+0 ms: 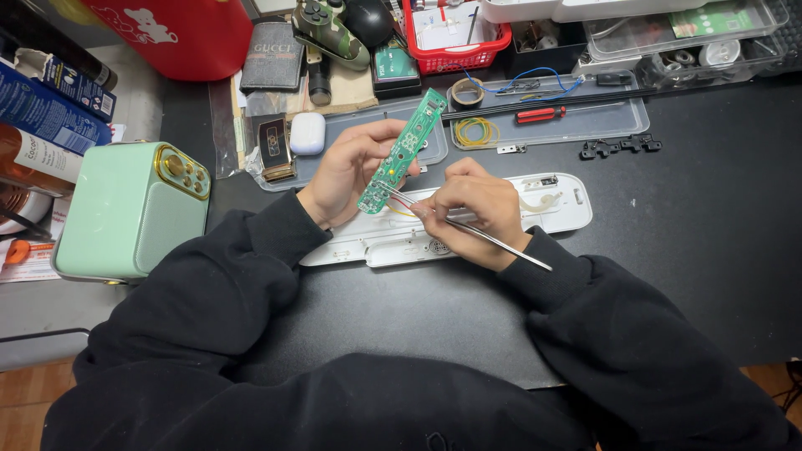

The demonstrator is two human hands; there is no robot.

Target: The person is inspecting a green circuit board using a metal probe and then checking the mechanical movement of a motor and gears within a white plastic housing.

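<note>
Left hand [355, 171]: I'm gripping the green circuit board [401, 152] tilted up, exposing its wires; right hand [472, 209]: I'm pinching metal tweezers [493, 240] at them, above the white casing [560, 205].

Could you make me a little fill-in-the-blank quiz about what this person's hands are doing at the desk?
1. The left hand holds a long ____ circuit board.
2. The right hand holds metal ____.
3. Under both hands lies a long ____ plastic casing.
4. The speaker at left is pale ____.

Missing words: green; tweezers; white; green
</note>
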